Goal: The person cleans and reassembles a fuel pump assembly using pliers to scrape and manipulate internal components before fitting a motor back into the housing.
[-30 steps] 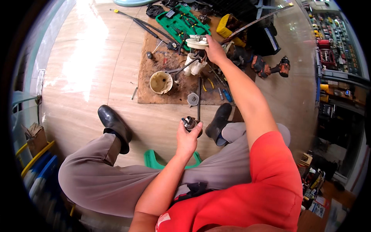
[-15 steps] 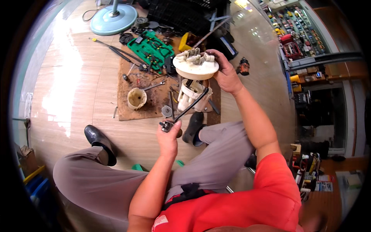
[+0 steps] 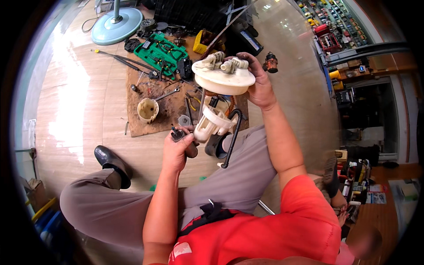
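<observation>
My right hand (image 3: 260,88) grips the white round top flange (image 3: 223,77) of a plastic pump assembly, lifted above the mat. Below the flange hang a white housing (image 3: 212,123), a thin rod and a black hose (image 3: 234,137) that curves down toward my right thigh. My left hand (image 3: 176,154) is closed round a dark metal cylinder (image 3: 191,150) with connectors on top, its fingers at the housing's lower left side; whether they touch it, I cannot tell. An empty cream cup (image 3: 147,110) stands on the stained mat (image 3: 138,126) beyond.
A green tool case (image 3: 157,53), long cutters, wrenches, a yellow bin (image 3: 202,40), black crates, a cordless drill (image 3: 270,62) and a fan base (image 3: 112,28) lie ahead. Shelves of small parts line the right. Another person's foot and hand (image 3: 338,198) show at lower right.
My right hand has lifted the assembly from the mat toward me. My left hand has moved left, bringing the cylinder beside the housing. Another person has come into view at lower right.
</observation>
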A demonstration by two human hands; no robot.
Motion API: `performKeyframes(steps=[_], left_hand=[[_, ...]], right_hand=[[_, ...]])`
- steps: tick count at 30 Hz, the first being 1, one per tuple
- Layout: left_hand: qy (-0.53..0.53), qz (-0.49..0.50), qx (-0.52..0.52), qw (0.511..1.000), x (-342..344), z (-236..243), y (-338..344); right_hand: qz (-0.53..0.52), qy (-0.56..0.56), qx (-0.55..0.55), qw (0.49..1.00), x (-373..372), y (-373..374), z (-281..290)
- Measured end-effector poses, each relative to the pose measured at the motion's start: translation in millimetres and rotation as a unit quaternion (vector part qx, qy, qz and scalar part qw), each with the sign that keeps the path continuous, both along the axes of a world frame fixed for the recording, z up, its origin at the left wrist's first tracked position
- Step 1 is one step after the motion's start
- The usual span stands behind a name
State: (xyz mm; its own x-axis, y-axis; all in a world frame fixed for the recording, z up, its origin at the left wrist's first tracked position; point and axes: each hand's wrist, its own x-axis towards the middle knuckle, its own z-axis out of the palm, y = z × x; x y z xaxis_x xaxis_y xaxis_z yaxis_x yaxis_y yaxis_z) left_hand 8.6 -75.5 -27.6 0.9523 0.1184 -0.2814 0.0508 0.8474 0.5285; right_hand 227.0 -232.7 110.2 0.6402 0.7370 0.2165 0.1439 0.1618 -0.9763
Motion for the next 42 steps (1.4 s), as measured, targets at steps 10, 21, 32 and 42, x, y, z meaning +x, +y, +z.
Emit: performKeyframes(steps=[10,21,32,42], left_hand=[[-0.027,-0.093,-0.056,0.994,-3,8,-8],[-0.051,-0.127,-0.033,0.99,-3,17,-6],[-0.016,-0.12,0.007,0.993,-3,10,-5],[-0.017,-0.084,-0.051,0.995,-4,8,-7]], right_hand=[[0.061,0.085,-0.063,0.993,-20,23,-20],[0.077,0.092,-0.07,0.99,-24,28,-26],[0.012,0.155,-0.272,0.95,-18,25,-22],[0.077,0.341,-0.049,0.936,-20,24,-40]])
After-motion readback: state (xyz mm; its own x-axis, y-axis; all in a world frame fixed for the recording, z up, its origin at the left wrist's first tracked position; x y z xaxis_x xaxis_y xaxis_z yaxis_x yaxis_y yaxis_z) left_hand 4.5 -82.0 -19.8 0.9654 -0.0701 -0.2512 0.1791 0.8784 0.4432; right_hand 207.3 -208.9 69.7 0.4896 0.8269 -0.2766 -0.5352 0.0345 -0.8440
